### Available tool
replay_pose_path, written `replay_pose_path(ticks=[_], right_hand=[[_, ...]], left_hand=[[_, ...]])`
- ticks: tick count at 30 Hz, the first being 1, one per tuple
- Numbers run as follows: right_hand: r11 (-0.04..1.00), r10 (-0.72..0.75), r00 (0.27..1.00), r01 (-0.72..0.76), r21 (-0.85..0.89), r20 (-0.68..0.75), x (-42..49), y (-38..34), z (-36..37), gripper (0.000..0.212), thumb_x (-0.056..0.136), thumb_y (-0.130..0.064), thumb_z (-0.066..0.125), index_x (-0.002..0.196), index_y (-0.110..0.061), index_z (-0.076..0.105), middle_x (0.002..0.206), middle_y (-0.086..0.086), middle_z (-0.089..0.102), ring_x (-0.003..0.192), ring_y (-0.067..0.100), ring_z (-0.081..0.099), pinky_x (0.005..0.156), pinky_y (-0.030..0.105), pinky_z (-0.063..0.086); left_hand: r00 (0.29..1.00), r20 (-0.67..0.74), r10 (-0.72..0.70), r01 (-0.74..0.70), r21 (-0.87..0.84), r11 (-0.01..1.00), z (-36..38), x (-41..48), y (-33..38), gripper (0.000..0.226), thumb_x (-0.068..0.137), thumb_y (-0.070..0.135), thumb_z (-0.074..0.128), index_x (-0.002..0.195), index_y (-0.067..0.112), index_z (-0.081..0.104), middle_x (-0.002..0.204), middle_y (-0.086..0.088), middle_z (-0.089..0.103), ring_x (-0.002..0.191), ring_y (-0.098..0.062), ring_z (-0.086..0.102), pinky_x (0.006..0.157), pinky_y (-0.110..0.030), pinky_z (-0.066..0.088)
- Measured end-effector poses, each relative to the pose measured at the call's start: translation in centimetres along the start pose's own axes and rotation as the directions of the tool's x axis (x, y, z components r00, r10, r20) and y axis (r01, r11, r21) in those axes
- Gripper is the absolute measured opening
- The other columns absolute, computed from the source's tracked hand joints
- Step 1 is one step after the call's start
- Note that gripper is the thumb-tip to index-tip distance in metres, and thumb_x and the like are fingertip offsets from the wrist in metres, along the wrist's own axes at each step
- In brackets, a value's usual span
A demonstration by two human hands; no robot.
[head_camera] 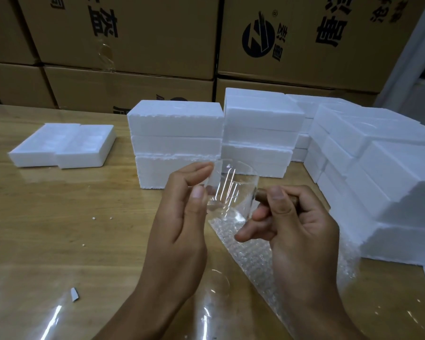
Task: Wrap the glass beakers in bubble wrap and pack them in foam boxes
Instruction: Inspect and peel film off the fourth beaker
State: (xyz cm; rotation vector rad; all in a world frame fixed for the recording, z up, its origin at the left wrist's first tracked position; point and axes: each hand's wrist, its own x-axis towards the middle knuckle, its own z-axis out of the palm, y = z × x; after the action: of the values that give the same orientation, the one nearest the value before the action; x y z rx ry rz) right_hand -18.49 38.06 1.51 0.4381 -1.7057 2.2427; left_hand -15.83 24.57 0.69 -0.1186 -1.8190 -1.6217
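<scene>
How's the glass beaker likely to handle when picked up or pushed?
Probably fragile: the beaker is thin clear glass. Likely slippery: its smooth wall glints in the left hand. Being round, it may roll if laid sideways.

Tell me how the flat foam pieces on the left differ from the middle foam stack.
The flat pieces lie one layer high; the stack rises three layers. The flat pieces show hollows on top; the stack's top looks flat. Both are white foam on the wooden table.
</scene>
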Motion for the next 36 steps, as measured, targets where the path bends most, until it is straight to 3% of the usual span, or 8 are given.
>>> replay_pose_path(ticks=[5, 15, 17, 20, 24, 26, 30, 36], right_hand=[[0.990, 0.093, 0.996, -0.093, 0.108, -0.002, 0.4, 0.0, -0.4, 0.027, 0.092, -0.033, 0.059, 0.086, -0.009, 0.068, 0.063, 0.007, 0.060, 0.043, 0.029, 0.063, 0.047, 0.033, 0.054], [0.964, 0.209, 0.975, -0.219, 0.153, 0.075, 0.5, -0.2, -0.4, 0.029, 0.093, -0.034, 0.056, 0.077, -0.014, 0.070, 0.057, 0.006, 0.055, 0.035, 0.022, 0.055, 0.043, 0.032, 0.050], [0.966, 0.208, 0.975, -0.217, 0.140, 0.080, 0.4, -0.2, -0.3, 0.029, 0.092, -0.034, 0.057, 0.076, -0.011, 0.068, 0.057, 0.008, 0.054, 0.035, 0.024, 0.055, 0.041, 0.031, 0.049], [0.973, 0.196, 0.976, -0.205, 0.102, 0.093, 0.1, -0.1, 0.1, 0.028, 0.091, -0.032, 0.058, 0.079, -0.010, 0.068, 0.057, 0.007, 0.054, 0.036, 0.026, 0.056, 0.040, 0.031, 0.048], [0.970, 0.214, 0.972, -0.223, 0.099, 0.094, -0.1, 0.0, 0.3, 0.029, 0.091, -0.032, 0.057, 0.081, -0.008, 0.067, 0.057, 0.007, 0.054, 0.036, 0.027, 0.056, 0.040, 0.030, 0.048], [0.967, 0.221, 0.971, -0.230, 0.106, 0.087, 0.0, -0.1, 0.3, 0.029, 0.091, -0.033, 0.058, 0.079, -0.009, 0.068, 0.057, 0.007, 0.055, 0.035, 0.026, 0.056, 0.040, 0.031, 0.048], [0.957, 0.235, 0.968, -0.247, 0.151, 0.087, 0.2, -0.2, 0.2, 0.028, 0.090, -0.034, 0.057, 0.074, -0.014, 0.070, 0.057, 0.008, 0.054, 0.035, 0.024, 0.055, 0.040, 0.030, 0.048], [0.934, 0.271, 0.962, -0.274, 0.230, 0.045, 0.8, -0.1, -0.5, 0.033, 0.090, -0.033, 0.057, 0.084, -0.002, 0.068, 0.056, 0.006, 0.053, 0.034, 0.019, 0.053, 0.040, 0.028, 0.049]], left_hand=[[0.979, 0.137, 0.150, -0.174, 0.183, 0.968, 0.2, -0.3, -0.4, 0.046, 0.098, 0.040, 0.047, 0.144, 0.032, 0.045, 0.143, 0.019, 0.043, 0.133, -0.015, 0.048, 0.094, -0.022, 0.051], [0.958, 0.157, 0.240, -0.270, 0.206, 0.941, -0.1, 0.0, -0.5, 0.068, 0.081, 0.040, 0.073, 0.141, 0.032, 0.043, 0.138, 0.013, 0.039, 0.111, -0.028, 0.057, 0.087, -0.033, 0.055], [0.963, 0.117, 0.243, -0.265, 0.230, 0.937, 0.0, -0.1, -0.4, 0.064, 0.078, 0.045, 0.074, 0.135, 0.033, 0.047, 0.134, 0.016, 0.041, 0.104, -0.029, 0.060, 0.086, -0.033, 0.055], [0.975, 0.032, 0.218, -0.220, 0.232, 0.948, 0.0, -0.1, -0.1, 0.052, 0.077, 0.060, 0.069, 0.121, 0.041, 0.049, 0.125, 0.021, 0.045, 0.090, -0.024, 0.061, 0.079, -0.021, 0.052], [0.985, -0.012, 0.170, -0.162, 0.236, 0.958, -0.4, 0.2, -0.2, 0.036, 0.085, 0.069, 0.053, 0.112, 0.046, 0.052, 0.118, 0.021, 0.050, 0.092, -0.021, 0.062, 0.076, -0.039, 0.055], [0.983, -0.004, 0.183, -0.178, 0.219, 0.959, -0.4, 0.4, -0.1, 0.028, 0.092, 0.065, 0.047, 0.113, 0.048, 0.054, 0.119, 0.021, 0.051, 0.091, -0.025, 0.063, 0.075, -0.039, 0.056], [0.965, 0.045, 0.258, -0.261, 0.215, 0.941, -0.6, 0.5, -0.2, 0.030, 0.104, 0.044, 0.037, 0.122, 0.035, 0.059, 0.122, 0.012, 0.054, 0.084, -0.020, 0.067, 0.076, -0.011, 0.048], [0.933, 0.248, 0.261, -0.304, 0.157, 0.940, -0.8, 0.4, -0.6, 0.043, 0.104, 0.026, 0.035, 0.146, 0.020, 0.044, 0.141, 0.006, 0.043, 0.105, -0.023, 0.062, 0.090, -0.016, 0.047]])
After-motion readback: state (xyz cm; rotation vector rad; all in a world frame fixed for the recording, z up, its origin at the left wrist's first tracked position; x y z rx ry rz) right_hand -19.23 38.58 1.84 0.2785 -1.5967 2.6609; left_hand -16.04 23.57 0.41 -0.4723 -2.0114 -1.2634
